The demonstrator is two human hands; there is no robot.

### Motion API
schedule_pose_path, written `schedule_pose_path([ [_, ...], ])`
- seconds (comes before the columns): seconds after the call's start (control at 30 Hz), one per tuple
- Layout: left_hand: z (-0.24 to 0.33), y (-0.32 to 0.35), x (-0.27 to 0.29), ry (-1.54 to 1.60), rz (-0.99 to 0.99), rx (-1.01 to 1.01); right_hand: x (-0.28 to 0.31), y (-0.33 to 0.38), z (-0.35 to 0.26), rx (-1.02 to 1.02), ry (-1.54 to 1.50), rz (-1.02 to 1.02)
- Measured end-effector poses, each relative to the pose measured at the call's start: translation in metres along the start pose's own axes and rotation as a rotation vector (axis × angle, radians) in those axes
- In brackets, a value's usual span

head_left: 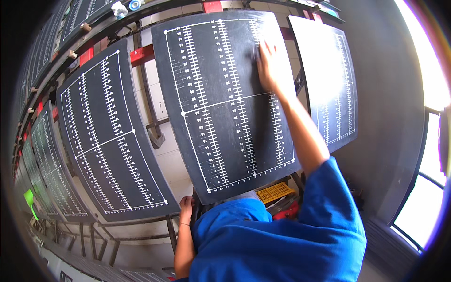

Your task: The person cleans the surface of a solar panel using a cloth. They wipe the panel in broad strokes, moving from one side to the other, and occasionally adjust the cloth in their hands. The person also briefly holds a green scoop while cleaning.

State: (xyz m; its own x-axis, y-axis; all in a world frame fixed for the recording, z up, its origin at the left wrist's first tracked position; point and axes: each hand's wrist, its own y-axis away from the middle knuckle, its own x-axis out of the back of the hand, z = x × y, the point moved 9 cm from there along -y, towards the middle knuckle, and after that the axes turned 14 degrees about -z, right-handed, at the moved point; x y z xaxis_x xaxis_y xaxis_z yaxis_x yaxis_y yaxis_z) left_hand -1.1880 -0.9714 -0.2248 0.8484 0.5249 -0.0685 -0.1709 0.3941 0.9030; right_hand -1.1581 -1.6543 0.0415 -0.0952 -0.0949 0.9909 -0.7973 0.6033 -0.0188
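Note:
A large dark board (213,61) with white ruled scales and border lines lies in front of me. Across its far right part reaches my right hand (268,66), fingers stretched out over the surface, holding nothing; glare washes out the board around the fingertips. My left hand (186,209) hangs low by the board's near left corner, its fingers curled. A dark shape beside those fingers is too unclear to name, and whatever they grip is hidden. My blue sleeve covers the upper right arm.
Similar marked boards stand left (110,136) and right (331,84), the right one bright with glare. Red-and-black frame bars (142,55) run beneath them. A yellow slotted tray (275,192) sits under the near edge. A green object (29,197) is far left; a grey wall (376,94) is right.

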Motion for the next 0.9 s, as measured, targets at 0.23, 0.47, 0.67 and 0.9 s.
schedule_pose_path([
  [0.23,0.033,-0.033,0.017,-0.011,-0.116,-0.102,-0.002,-0.023,0.04,0.055,-0.059,0.179],
  [0.47,0.012,-0.037,0.053,0.049,0.042,0.076,-0.007,0.364,-0.018,-0.306,-0.209,-0.219],
  [0.67,-0.033,0.006,0.048,0.054,0.048,0.242,-0.009,0.202,0.04,-0.419,-0.149,-0.069],
  [0.9,-0.027,0.046,0.03,0.092,0.108,0.131,-0.002,-0.111,0.101,-0.386,0.244,0.232],
])
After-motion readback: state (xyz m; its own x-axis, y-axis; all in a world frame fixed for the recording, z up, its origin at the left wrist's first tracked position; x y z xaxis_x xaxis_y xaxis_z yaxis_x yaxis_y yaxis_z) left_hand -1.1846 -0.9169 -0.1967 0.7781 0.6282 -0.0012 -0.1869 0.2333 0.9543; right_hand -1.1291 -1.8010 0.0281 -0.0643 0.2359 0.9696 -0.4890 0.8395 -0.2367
